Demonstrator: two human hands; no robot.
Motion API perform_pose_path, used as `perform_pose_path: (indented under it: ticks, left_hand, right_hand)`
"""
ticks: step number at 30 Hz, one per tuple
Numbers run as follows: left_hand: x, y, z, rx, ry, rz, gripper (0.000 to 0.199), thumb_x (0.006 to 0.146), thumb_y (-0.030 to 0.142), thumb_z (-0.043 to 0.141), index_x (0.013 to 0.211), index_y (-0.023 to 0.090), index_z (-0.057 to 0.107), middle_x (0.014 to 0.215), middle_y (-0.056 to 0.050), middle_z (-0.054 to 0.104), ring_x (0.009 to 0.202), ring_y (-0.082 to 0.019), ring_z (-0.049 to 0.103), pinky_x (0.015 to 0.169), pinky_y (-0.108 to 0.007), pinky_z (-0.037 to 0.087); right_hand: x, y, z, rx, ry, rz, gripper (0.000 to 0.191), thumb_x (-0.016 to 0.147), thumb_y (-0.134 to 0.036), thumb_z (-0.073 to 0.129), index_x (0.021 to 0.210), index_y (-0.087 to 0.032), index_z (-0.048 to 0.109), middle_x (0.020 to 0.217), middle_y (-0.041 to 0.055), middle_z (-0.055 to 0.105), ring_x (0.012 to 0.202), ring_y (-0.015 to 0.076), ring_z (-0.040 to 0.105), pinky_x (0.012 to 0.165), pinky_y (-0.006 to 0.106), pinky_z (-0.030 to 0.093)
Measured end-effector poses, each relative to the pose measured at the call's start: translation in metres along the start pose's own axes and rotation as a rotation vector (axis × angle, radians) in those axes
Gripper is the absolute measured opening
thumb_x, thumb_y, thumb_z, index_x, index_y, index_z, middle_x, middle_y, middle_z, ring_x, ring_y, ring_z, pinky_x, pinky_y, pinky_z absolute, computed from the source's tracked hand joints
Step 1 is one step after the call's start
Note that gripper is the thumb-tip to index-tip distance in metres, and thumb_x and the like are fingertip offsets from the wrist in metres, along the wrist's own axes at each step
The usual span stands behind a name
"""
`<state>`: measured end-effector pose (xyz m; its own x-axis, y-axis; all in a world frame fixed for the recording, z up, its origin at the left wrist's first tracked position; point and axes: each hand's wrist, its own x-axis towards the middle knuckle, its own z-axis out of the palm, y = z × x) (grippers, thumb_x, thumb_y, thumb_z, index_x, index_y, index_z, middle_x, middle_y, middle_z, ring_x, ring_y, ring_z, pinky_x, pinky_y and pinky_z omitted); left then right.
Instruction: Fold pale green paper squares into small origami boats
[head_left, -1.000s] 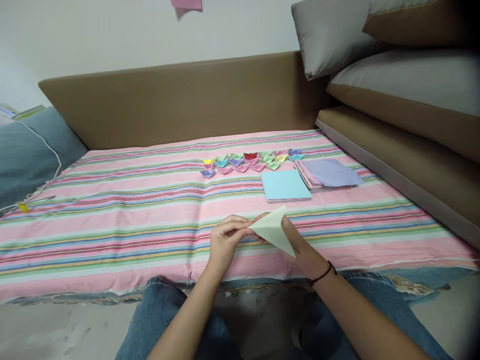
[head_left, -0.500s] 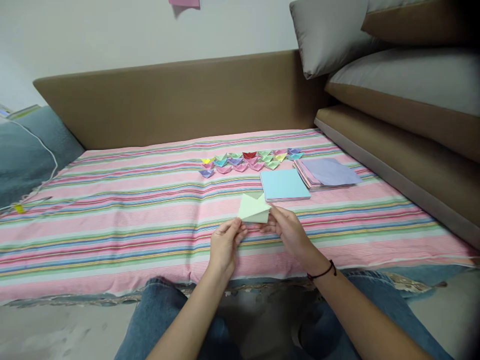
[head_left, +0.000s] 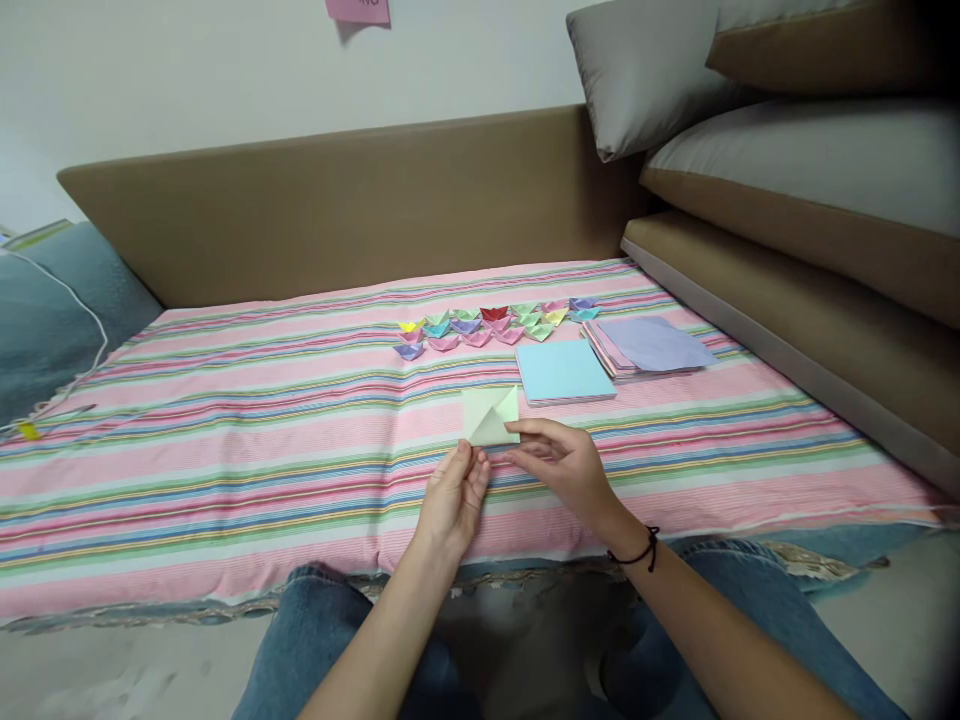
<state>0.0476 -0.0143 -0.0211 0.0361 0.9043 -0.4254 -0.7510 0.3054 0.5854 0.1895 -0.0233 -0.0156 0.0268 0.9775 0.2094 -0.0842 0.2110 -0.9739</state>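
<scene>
A pale green folded paper (head_left: 489,418) is held above the striped cloth, with a triangular flap showing on its face. My left hand (head_left: 454,492) pinches its lower left corner between thumb and fingers. At the paper's right edge is my right hand (head_left: 564,462), its index fingertip touching the paper and its thumb a little below, apart from the finger. Just beyond lies a square stack of light blue paper (head_left: 565,371). Several small folded paper boats (head_left: 477,338) in many colours sit in rows farther back.
A fanned pile of purple and pink paper (head_left: 660,345) lies right of the blue stack. The striped cloth (head_left: 300,430) covers the seat before a brown backrest (head_left: 337,205). Cushions (head_left: 810,160) are piled at the right. A white cable (head_left: 75,295) runs at the far left.
The green paper has turned and its front flap now lies differently, showing a triangle. My right thumb has come away from the paper's right corner. The whole view has shifted slightly.
</scene>
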Motion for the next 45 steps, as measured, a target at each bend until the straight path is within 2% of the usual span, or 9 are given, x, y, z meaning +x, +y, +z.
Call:
perform_pose_path:
  ticks: [5,10,16,25,37,45]
  left_hand:
    - [-0.003,-0.002,0.001,0.078,-0.003,0.091,0.013,0.063,0.018,0.076,0.067,0.012,0.064,0.061,0.000,0.067,0.058,-0.008,0.065,0.059,-0.015,0.055]
    - [-0.005,0.000,0.001,0.228,0.007,0.257,0.018,0.060,0.022,0.077,0.070,0.011,0.067,0.066,-0.002,0.069,0.063,-0.012,0.067,0.065,-0.021,0.055]
    - [-0.005,0.000,0.002,0.328,0.021,0.354,0.020,0.057,0.025,0.078,0.069,0.012,0.067,0.064,-0.002,0.069,0.063,-0.014,0.067,0.065,-0.025,0.055]
    - [-0.005,-0.002,0.004,0.338,0.039,0.369,0.020,0.057,0.024,0.078,0.067,0.012,0.066,0.061,-0.001,0.068,0.059,-0.014,0.067,0.061,-0.025,0.055]
    - [-0.003,-0.004,0.005,0.422,0.054,0.416,0.020,0.060,0.027,0.075,0.068,0.011,0.065,0.059,-0.001,0.066,0.057,-0.015,0.066,0.058,-0.024,0.055]
    - [-0.006,0.000,0.005,0.407,-0.083,0.303,0.026,0.068,0.036,0.069,0.072,0.012,0.060,0.062,-0.002,0.066,0.065,-0.017,0.068,0.064,-0.026,0.055]
  right_hand:
    - [0.002,0.000,-0.001,0.027,0.093,-0.005,0.015,0.065,-0.031,0.074,0.071,-0.018,0.068,0.073,0.0036,0.068,0.069,0.0204,0.065,0.065,0.031,0.054]
    - [0.003,0.000,0.001,0.064,0.080,0.073,0.017,0.068,-0.034,0.071,0.068,-0.018,0.067,0.066,0.0028,0.066,0.064,0.0185,0.063,0.061,0.030,0.051]
    - [0.002,0.008,0.007,0.224,0.143,0.177,0.019,0.066,-0.034,0.073,0.066,-0.018,0.064,0.063,0.0018,0.067,0.064,0.0187,0.066,0.066,0.031,0.053]
    - [0.001,0.011,0.010,0.250,0.245,0.196,0.019,0.062,-0.030,0.076,0.065,-0.017,0.063,0.059,0.0017,0.067,0.058,0.0179,0.066,0.063,0.031,0.056]
    - [-0.002,0.010,0.014,0.249,0.308,0.197,0.021,0.060,-0.029,0.077,0.061,-0.017,0.060,0.056,0.0006,0.066,0.053,0.0163,0.065,0.060,0.030,0.056]
    - [-0.001,0.016,0.010,0.194,0.321,0.142,0.022,0.062,-0.029,0.076,0.061,-0.016,0.059,0.055,-0.0001,0.065,0.054,0.0159,0.065,0.056,0.026,0.054]
